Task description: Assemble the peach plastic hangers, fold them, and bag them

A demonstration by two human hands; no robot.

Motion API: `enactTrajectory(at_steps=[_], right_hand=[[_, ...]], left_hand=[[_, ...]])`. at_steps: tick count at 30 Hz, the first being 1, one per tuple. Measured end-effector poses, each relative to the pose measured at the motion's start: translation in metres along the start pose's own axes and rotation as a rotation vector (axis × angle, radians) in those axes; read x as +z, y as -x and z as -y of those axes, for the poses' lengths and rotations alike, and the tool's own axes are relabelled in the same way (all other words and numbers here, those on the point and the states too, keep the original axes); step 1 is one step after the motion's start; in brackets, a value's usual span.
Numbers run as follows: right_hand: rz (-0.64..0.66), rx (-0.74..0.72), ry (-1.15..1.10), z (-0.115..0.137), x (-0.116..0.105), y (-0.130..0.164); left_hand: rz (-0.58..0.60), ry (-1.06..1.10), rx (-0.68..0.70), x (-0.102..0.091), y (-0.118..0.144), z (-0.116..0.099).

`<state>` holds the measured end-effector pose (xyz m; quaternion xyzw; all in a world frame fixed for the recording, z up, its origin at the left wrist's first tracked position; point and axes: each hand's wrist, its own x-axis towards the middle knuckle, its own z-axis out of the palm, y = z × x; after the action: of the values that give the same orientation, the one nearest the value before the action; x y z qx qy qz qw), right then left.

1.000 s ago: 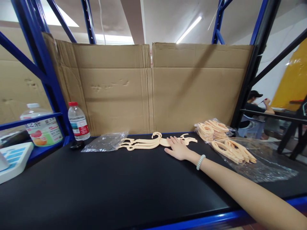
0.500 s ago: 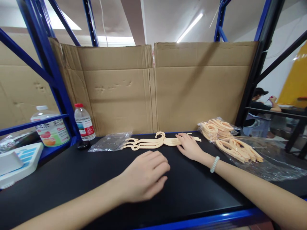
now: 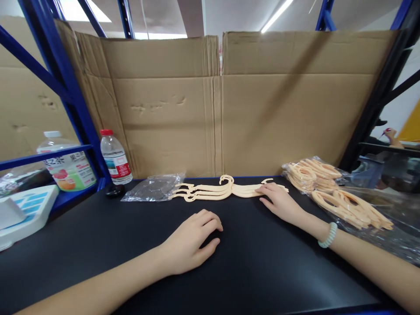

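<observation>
Several cream clothes hangers (image 3: pixel 215 191) lie stacked flat near the back of the black table, their hooks at the middle. My right hand (image 3: pixel 278 201) rests over the right end of the stack, fingers laid across it and thumb apart on the near side. My left hand (image 3: pixel 195 243) hovers or rests over the table in front of the hangers, holding nothing, with its fingers loosely curved and the thumb apart. Beside the hangers' left tips is a clear plastic bag (image 3: pixel 152 187), flat and crumpled.
At the right lie bagged cream hangers (image 3: pixel 311 173), more hangers (image 3: pixel 351 208) and loose clear plastic. A water bottle (image 3: pixel 115 159) stands back left by a small black object (image 3: pixel 114 190). Left are a white device (image 3: pixel 29 214) and blue rack post; cardboard (image 3: pixel 170 113) walls the back. Another person's hand (image 3: pixel 391 135) shows far right.
The view has tilted down and moved closer. My right hand has slid rightward along the hangers, and my left hand has shifted slightly left. The hangers look unmoved on the table.
</observation>
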<state>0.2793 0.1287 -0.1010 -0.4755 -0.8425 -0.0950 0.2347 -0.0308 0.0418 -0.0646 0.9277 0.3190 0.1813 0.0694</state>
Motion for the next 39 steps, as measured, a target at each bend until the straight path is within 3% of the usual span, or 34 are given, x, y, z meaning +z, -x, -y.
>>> enactTrajectory(at_steps=[22, 28, 32, 39], right_hand=[[0.070, 0.014, -0.155, -0.004, -0.017, 0.004], [0.038, 0.113, -0.239, 0.000, -0.023, 0.005], [-0.060, 0.151, -0.276, -0.003, -0.024, 0.006], [-0.245, 0.225, -0.362, -0.006, -0.031, 0.006]], left_hand=[[-0.090, 0.206, -0.085, 0.002, 0.000, 0.001], [-0.174, 0.363, -0.246, 0.003, -0.001, 0.003], [-0.232, 0.595, -0.352, 0.006, -0.004, 0.010], [-0.426, 0.974, -0.667, 0.007, -0.009, 0.019]])
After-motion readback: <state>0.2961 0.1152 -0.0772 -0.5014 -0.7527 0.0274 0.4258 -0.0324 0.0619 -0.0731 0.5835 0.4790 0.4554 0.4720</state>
